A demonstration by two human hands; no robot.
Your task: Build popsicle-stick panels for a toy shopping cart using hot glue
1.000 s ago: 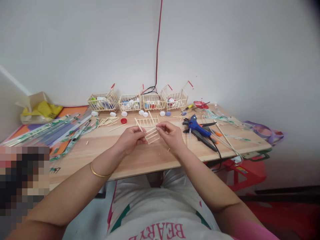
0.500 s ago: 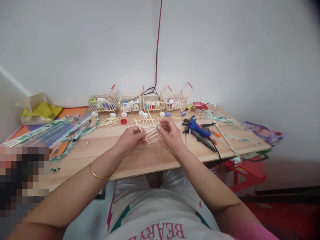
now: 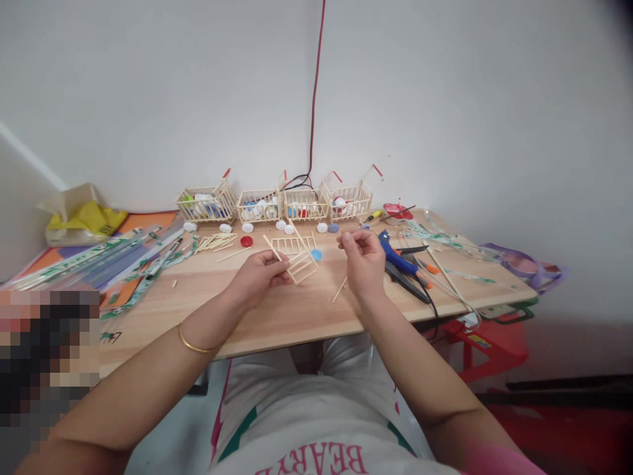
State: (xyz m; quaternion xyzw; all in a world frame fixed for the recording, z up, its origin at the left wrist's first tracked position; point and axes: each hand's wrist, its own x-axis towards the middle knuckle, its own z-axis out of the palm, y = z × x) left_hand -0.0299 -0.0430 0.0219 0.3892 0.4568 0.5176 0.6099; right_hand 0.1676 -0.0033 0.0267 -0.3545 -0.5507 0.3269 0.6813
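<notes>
My left hand (image 3: 262, 276) is closed on a small frame of thin wooden sticks (image 3: 305, 269), pinching its left side between thumb and fingers. The frame tilts above the table, its long sticks running up and back. Behind it lies a ladder-like panel of sticks (image 3: 291, 245), partly covered by the held frame. A light blue bottle cap (image 3: 316, 254) rests just right of the frame. My right hand (image 3: 364, 258) hovers apart from the frame, near the glue gun, thumb and fingers drawn together; whether anything small sits between them I cannot make out.
Several small stick-built shopping carts (image 3: 208, 206) stand along the wall, holding bottle caps. A blue glue gun (image 3: 398, 256) and black-handled tools lie at right. Loose sticks (image 3: 215, 243), a red cap (image 3: 246, 242) and plastic wrappers (image 3: 103, 254) lie at left. A red dish (image 3: 398, 212) is at the back.
My right hand has left the frame and moved right toward the glue gun, uncovering the light blue cap. My left hand keeps the frame in about the same place.
</notes>
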